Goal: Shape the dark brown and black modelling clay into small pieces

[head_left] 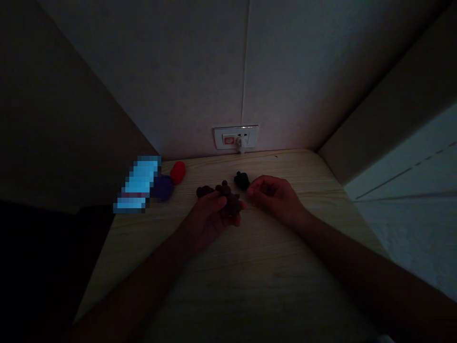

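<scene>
My left hand (pixel 210 216) is closed around a small dark brown figure (pixel 233 202) with rounded knobs, which looks like modelling clay. The thumb presses its near side and the fingertips support it from below. Just right of the figure, my right hand (pixel 273 197) has thumb and fingers pinched together; whatever they may hold is too small and dark to make out. A black lump (pixel 242 180) lies on the table beside the right fingertips. Behind my left hand sits another dark brown lump (pixel 204 191), partly covered by it.
The wooden table (pixel 228 286) meets the wall, where a socket plate (pixel 218 138) holds a clear plug (pixel 242 143). At the left lie a red lump (pixel 177 172), a purple lump (pixel 163 187) and a bright, blurred-out phone-like screen (pixel 139 183). The room is dim.
</scene>
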A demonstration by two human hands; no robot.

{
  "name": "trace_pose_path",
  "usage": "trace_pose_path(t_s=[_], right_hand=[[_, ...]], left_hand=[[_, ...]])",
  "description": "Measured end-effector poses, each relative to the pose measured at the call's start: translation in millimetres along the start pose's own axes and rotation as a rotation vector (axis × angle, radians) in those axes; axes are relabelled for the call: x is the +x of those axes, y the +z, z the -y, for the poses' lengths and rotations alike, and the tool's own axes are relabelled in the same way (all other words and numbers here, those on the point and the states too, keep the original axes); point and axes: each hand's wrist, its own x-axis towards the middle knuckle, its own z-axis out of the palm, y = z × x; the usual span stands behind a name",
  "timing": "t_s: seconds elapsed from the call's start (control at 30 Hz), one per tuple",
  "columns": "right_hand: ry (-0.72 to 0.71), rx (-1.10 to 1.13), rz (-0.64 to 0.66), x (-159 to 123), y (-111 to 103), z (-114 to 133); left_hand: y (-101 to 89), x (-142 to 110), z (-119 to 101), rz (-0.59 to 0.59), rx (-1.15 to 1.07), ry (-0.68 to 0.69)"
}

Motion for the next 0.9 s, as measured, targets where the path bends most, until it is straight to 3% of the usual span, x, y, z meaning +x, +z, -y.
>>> trace_pose_path(t_s=[0.2, 0.9], right_hand=[[0.061, 0.028, 0.007, 0.0, 0.2, -2.0], [-0.001, -0.017, 0.042, -0.9, -0.7, 0.3]], left_hand=[[0.1, 0.1, -0.1, -0.007, 0.012, 0.008], [2.6, 0.1, -1.0, 0.009, -0.003, 0.004]])
